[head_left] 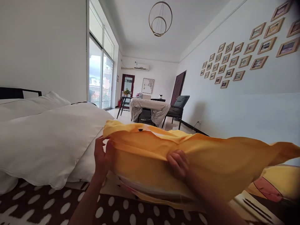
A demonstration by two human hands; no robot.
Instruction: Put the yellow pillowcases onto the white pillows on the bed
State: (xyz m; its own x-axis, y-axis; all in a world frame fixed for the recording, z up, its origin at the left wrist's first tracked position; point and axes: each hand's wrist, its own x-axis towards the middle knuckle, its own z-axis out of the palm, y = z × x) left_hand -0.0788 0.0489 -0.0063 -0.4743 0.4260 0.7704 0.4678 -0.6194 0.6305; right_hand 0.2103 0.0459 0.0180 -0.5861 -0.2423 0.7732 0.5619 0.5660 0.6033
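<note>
A yellow pillowcase [150, 159], with loose folds along its top, spreads across the lower middle of the view. My left hand [103, 153] grips its left corner between thumb and fingers. Near the middle of the upper side, my right hand [178, 162] has its fingers curled into the fabric. The far right end of the cloth tapers to a raised corner. A pale strip with a pink patch shows on its underside. Whether a pillow is inside cannot be told.
White bedding [47, 140] is heaped at left on a brown cloth with white dots [126, 204]. A yellow printed cushion [281, 182] lies at lower right. Beyond stand a covered table [150, 104] and a black chair [179, 106].
</note>
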